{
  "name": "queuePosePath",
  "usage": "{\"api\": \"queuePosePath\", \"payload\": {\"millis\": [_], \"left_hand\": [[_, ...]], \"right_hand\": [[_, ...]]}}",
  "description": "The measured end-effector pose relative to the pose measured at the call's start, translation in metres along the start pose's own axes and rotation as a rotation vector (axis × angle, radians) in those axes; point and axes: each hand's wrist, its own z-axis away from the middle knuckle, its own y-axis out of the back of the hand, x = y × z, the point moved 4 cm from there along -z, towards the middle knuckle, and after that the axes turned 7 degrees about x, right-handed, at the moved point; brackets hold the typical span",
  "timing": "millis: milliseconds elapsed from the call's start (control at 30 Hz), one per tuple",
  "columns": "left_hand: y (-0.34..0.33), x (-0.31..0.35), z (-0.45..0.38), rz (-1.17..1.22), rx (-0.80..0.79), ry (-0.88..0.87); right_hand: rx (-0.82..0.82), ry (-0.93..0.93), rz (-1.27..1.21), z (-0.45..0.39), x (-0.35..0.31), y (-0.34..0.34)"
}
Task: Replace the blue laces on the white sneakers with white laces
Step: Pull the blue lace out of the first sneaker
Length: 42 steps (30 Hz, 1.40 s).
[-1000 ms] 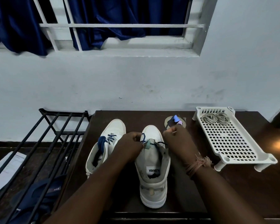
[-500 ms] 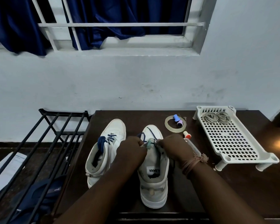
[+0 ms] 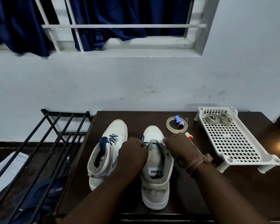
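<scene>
At bench centre, right white sneaker (image 3: 154, 168), heel toward the wearer, tongue label facing up; both hands work at its throat. Left hand (image 3: 133, 151) is curled with its fingertips pinching at the tongue edge and blue lace (image 3: 148, 142); right hand (image 3: 179, 147) is curled and pinches the lace end at the opposite eyelet row. Only a short span of thin, dark, flat cord shows here, crossing near the toe-side eyelets, so unlacing looks well along on this shoe. Left white sneaker (image 3: 109, 151), just beside at 9 o'clock, keeps its blue lacing bunched at the collar, untouched. White laces (image 3: 217, 119), two pale coiled bundles, lie in the far end of a white perforated plastic tray (image 3: 236, 143) at 2 o'clock, well apart from the shoes. Roll of clear tape (image 3: 169, 125) with small blue and lilac spools inside it sits at 1 o'clock; a red-capped tube (image 3: 188, 135) lies touching or just behind the right hand. Risks, as judged: a sharp pull could snag the lace tip in an eyelet or drag the light shoe across the smooth dark wooden bench (image 3: 233, 191); the right wrist could knock the tube; dim light makes dark lace hard to track. Uppers appear smooth, matt, lightly soiled; collar lining soft, grey.
</scene>
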Motion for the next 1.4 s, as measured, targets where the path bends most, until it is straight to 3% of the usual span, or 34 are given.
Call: {"api": "queuePosePath", "payload": {"millis": [100, 200, 367, 433, 600, 967, 1067, 1167, 1200, 1333, 1400], "left_hand": [[-0.001, 0.0, 0.0, -0.019, 0.008, -0.014], [-0.001, -0.001, -0.001, -0.021, 0.004, -0.012], [-0.001, -0.001, -0.001, -0.017, -0.003, -0.013], [-0.001, -0.001, 0.0, -0.002, -0.008, -0.012], [-0.002, -0.002, -0.001, 0.006, 0.0, -0.017], [-0.005, -0.006, -0.004, -0.028, 0.041, 0.014], [-0.007, -0.007, -0.005, -0.026, 0.042, 0.016], [-0.009, -0.007, -0.005, -0.026, 0.04, 0.006], [-0.01, -0.008, -0.006, -0.021, 0.044, 0.01], [-0.014, -0.016, -0.011, -0.042, 0.042, 0.084], [-0.016, -0.018, -0.011, -0.039, 0.03, 0.099]], "right_hand": [[-0.081, -0.082, -0.068, 0.001, 0.001, 0.0], [0.043, -0.129, -0.151, -0.001, 0.002, 0.008], [0.193, -0.216, -0.628, -0.004, 0.0, 0.022], [0.229, -0.16, -0.716, -0.003, -0.002, 0.025], [0.06, -0.099, -0.264, 0.002, 0.006, 0.006], [-0.117, -0.134, -0.08, 0.008, 0.0, 0.003], [-0.184, -0.062, -0.009, 0.014, -0.006, 0.007], [-0.149, 0.012, 0.061, 0.011, -0.013, 0.011], [-0.118, 0.022, -0.021, 0.007, -0.015, 0.014], [0.022, -0.208, -0.935, 0.002, -0.019, 0.023], [0.109, -0.148, -1.058, -0.002, -0.019, 0.033]]}}
